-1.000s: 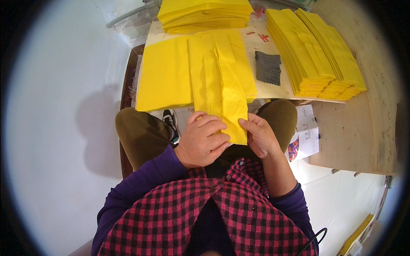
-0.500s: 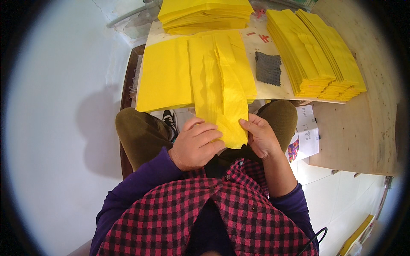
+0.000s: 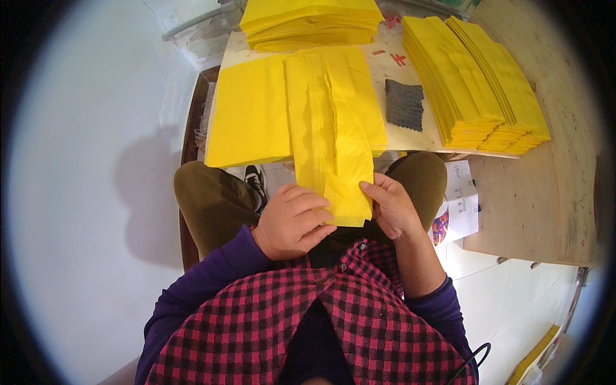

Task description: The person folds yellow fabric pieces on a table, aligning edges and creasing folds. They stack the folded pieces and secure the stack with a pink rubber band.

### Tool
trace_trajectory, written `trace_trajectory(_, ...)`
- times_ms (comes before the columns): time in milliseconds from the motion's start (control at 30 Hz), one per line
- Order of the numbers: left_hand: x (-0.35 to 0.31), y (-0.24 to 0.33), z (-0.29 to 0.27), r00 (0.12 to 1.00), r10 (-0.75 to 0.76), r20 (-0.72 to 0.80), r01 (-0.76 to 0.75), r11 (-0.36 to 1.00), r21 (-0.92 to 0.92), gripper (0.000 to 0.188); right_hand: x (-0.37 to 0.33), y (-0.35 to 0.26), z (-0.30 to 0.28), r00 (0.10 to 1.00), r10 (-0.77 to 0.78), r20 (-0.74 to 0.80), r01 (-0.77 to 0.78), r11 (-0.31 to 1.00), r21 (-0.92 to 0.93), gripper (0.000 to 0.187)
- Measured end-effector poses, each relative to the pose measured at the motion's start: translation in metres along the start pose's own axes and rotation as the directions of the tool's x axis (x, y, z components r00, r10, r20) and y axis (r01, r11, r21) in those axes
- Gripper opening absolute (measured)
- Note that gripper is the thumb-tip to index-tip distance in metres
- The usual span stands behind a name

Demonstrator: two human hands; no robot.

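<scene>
The folded yellow sheet (image 3: 350, 138) overhangs the table (image 3: 432, 125), pinched at right by the right hand (image 3: 393, 204); the left hand (image 3: 292, 221) curls at its left side, grip unclear. A yellow pile (image 3: 249, 115) lies beneath; rightward, a gray zigzag-edged swatch (image 3: 404, 104), then yellow bundles (image 3: 448, 77).

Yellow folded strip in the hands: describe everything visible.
The folded yellow strip looks like thin, matte fabric: long, creased, with lengthwise folds. It lies over the flat yellow stack, its near end jutting past the stack's near edge. The right hand pinches that end's right edge; the left hand is at its left edge, grip unclear.
</scene>
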State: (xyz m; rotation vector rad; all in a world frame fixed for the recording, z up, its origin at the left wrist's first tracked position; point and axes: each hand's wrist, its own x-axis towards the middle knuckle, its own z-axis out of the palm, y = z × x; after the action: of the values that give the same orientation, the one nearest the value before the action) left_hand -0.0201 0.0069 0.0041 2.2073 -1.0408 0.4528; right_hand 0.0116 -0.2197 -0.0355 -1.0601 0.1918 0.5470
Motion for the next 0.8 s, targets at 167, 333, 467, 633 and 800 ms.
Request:
trace_trajectory(167, 0.007, 0.003, 0.002, 0.878, -0.476, -0.053, 0.453, 0.860, -0.234, 0.023, 0.003, 0.001, -0.007, 0.999, 0.029, 0.026, -0.027, 0.997, -0.066, 0.023)
trace_trajectory(333, 0.021, -0.009, 0.010, 0.701, -0.698, 0.142, 0.696, 0.628, -0.350, 0.034, 0.001, 0.001, -0.001, 1.000, -0.004, -0.007, 0.004, 0.998, -0.061, 0.019)
trace_trajectory(467, 0.026, -0.015, 0.015, 0.611, -0.744, 0.271, 0.789, 0.543, -0.287, 0.031, -0.001, 0.001, 0.004, 0.999, -0.024, -0.028, 0.022, 0.999, -0.044, 0.018)
trace_trajectory(633, 0.028, -0.011, 0.015, 0.626, -0.722, 0.293, 0.778, 0.553, -0.299, 0.028, -0.001, -0.001, 0.005, 1.000, -0.016, -0.027, 0.015, 0.999, -0.042, 0.020)
trace_trajectory(800, 0.027, -0.011, 0.019, 0.622, -0.720, 0.308, 0.777, 0.519, -0.357, 0.026, 0.002, -0.005, 0.010, 0.996, 0.024, -0.083, -0.029, 0.998, -0.061, 0.028)
